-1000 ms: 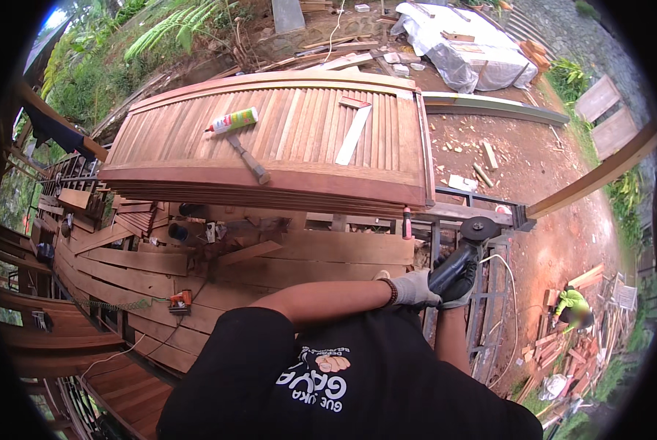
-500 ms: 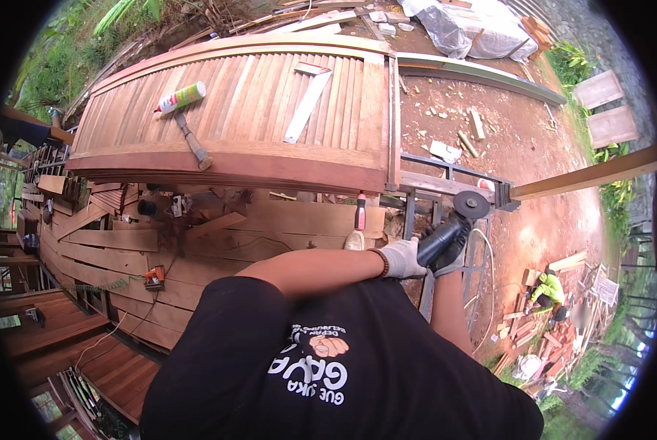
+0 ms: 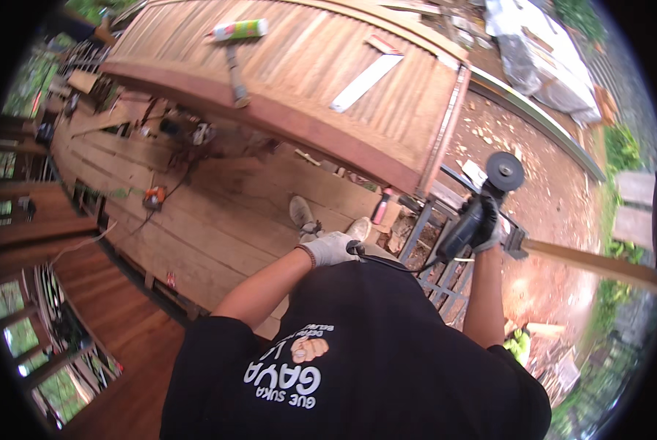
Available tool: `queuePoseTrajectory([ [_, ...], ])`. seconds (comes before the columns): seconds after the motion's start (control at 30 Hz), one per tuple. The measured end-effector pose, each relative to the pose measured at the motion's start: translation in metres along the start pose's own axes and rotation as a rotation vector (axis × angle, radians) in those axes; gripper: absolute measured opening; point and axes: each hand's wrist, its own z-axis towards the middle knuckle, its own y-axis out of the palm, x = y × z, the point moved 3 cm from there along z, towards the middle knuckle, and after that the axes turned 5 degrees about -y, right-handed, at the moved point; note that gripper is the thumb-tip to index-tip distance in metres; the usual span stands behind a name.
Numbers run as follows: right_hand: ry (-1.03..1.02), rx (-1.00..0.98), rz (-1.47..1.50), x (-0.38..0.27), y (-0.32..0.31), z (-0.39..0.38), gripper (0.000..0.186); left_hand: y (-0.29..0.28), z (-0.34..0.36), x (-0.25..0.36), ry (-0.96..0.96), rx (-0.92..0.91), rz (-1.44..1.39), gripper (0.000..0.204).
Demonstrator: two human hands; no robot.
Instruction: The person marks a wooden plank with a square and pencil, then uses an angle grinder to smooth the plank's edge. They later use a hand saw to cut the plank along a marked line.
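Observation:
My gloved right hand (image 3: 492, 229) is wrapped round the body of a black angle grinder (image 3: 460, 235). The grinder's dark round disc (image 3: 504, 171) points up and away, off the right end of a slatted wooden panel (image 3: 292, 62). In front of my waist my gloved left hand (image 3: 333, 249) is closed on the grinder's black power cord (image 3: 387, 260), which curves across to the tool's tail. A steel try square (image 3: 367, 82), a hammer (image 3: 237, 77) and a white-and-green bottle (image 3: 239, 30) lie on the panel.
A red-and-black handled tool (image 3: 382, 206) stands by the panel's near right corner. Metal framing (image 3: 416, 238) and a timber post (image 3: 592, 264) are at the right. An orange power tool (image 3: 154, 197) sits on the plank floor (image 3: 226, 213). Another person in bright yellow (image 3: 519, 345) is at far right.
My left hand has left the grinder's body and moved left, now on its cord. My right hand has carried the grinder rightward. The view has turned, tilting the panel.

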Motion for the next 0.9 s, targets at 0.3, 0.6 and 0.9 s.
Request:
queuePoseTrajectory([
  [0.3,0.162,-0.187,-0.247,-0.008,0.022,0.007,0.041,0.041,-0.044,-0.061,0.077,0.582,0.450,0.025],
  [0.6,0.220,-0.238,-0.464,0.007,0.039,-0.002,0.036,0.023,-0.058,-0.054,-0.083,0.826,0.463,0.037],
  [0.9,0.224,-0.246,-0.660,0.000,0.054,-0.002,0.029,0.015,-0.042,-0.070,-0.130,0.592,0.119,0.043],
])
